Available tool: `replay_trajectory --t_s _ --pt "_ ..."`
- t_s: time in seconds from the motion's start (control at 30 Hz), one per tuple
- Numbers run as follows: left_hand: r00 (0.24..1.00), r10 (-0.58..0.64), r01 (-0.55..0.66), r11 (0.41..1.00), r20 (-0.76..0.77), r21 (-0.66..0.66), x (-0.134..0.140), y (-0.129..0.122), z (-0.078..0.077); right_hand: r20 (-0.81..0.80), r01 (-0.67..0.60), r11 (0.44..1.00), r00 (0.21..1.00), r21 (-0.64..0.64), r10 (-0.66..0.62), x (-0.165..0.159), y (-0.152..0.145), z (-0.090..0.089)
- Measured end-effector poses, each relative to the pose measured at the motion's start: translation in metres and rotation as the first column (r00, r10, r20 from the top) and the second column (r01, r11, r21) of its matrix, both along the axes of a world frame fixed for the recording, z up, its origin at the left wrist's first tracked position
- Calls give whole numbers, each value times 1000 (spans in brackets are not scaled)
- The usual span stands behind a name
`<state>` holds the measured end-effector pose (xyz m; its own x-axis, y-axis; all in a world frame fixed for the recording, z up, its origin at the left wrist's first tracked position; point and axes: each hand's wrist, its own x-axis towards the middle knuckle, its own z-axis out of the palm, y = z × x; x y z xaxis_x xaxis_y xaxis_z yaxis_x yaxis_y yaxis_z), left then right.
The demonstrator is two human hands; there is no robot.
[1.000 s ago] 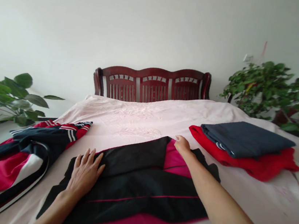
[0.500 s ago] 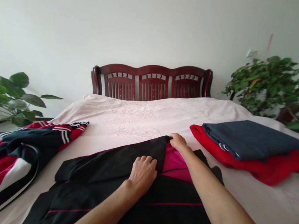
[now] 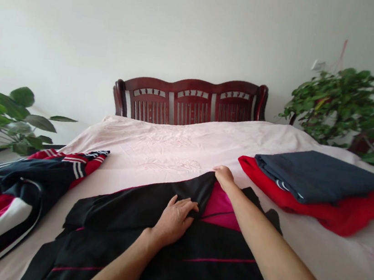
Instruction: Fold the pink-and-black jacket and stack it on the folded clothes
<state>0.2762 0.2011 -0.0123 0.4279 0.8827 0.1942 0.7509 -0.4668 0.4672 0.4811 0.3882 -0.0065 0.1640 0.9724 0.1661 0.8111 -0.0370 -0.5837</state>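
Observation:
A black jacket (image 3: 224, 243) with magenta lining and piping lies spread in front of me, its left part folded over. My left hand (image 3: 176, 219) rests on the folded black cloth, fingers stretched out and a little apart. At the jacket's far edge, my right hand (image 3: 224, 176) pinches the corner of the black cloth and holds it slightly raised. Beside that hand, a strip of magenta lining shows. Parts of the jacket are hidden beneath my forearms.
A pale pink bedsheet (image 3: 157, 154) covers the surface. On the left lies a crumpled navy, red and white garment (image 3: 48, 172). To the right, a folded dark blue garment (image 3: 320, 176) sits on a red one (image 3: 345, 220). Behind stand a wooden chair back (image 3: 192, 101) and plants (image 3: 336, 104).
My left hand's fingers have straightened and spread on the cloth. My right hand still grips the corner, now slightly farther off. The view has shifted a little.

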Motion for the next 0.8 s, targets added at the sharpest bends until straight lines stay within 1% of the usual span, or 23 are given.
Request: replay_trajectory --t_s 0.07,0.1,0.17,0.2,0.27,0.3,0.37,0.43,0.47,0.5,0.53,0.57,0.6,0.63,0.67,0.7,0.73,0.8 --pt "998 -45 45 999 -34 4 1 -2 2 84 10 999 996 41 -13 -10 -12 10" --pt "997 -62 63 998 -55 12 2 -4 2 131 -10 998 991 64 2 -17 -20 13" --pt "992 -85 88 996 -98 26 3 -6 2 219 -107 990 972 92 85 -34 -38 12" --pt "988 -96 99 995 -117 23 3 -7 2 260 -168 983 955 81 141 -42 -46 9" --pt "982 -126 126 992 -143 -12 2 -7 3 324 -256 967 915 8 240 -54 -61 -3" --pt "979 -147 142 989 -143 -45 1 -8 5 347 -275 961 898 -39 271 -56 -66 -9" --pt "975 -198 187 975 -97 -118 -7 -9 13 382 -276 954 874 -122 301 -56 -73 -20" --pt "977 -213 209 968 -15 -141 -23 -11 26 409 -261 950 859 -172 310 -51 -75 -25" --pt "984 -178 177 977 1 -120 -34 -13 32 419 -254 949 853 -189 311 -48 -74 -25" --pt "994 -105 103 992 -18 -77 -48 -16 38 426 -248 947 848 -206 315 -46 -73 -23" --pt "997 3 -4 1000 -72 -15 -64 -19 43 430 -243 944 844 -224 319 -45 -72 -20" --pt "979 137 -129 990 -150 62 -81 -22 46 432 -236 941 843 -241 322 -45 -72 -15" --pt "933 271 -243 960 -235 140 -98 -26 45 432 -223 940 844 -257 318 -47 -71 -10" --pt "872 376 -325 923 -313 204 -115 -30 43 431 -205 942 848 -267 307 -50 -72 -4" --pt "814 441 -372 896 -378 244 -129 -34 37 431 -187 944 854 -270 292 -56 -74 2" --pt "772 467 -390 884 -432 258 -142 -38 30 430 -176 948 859 -265 279 -63 -77 7" --pt "747 467 -391 884 -473 255 -151 -42 22 428 -179 951 861 -253 276 -71 -82 11" --pt "738 436 -368 900 -516 235 -160 -49 6 420 -236 945 851 -227 314 -87 -98 14"
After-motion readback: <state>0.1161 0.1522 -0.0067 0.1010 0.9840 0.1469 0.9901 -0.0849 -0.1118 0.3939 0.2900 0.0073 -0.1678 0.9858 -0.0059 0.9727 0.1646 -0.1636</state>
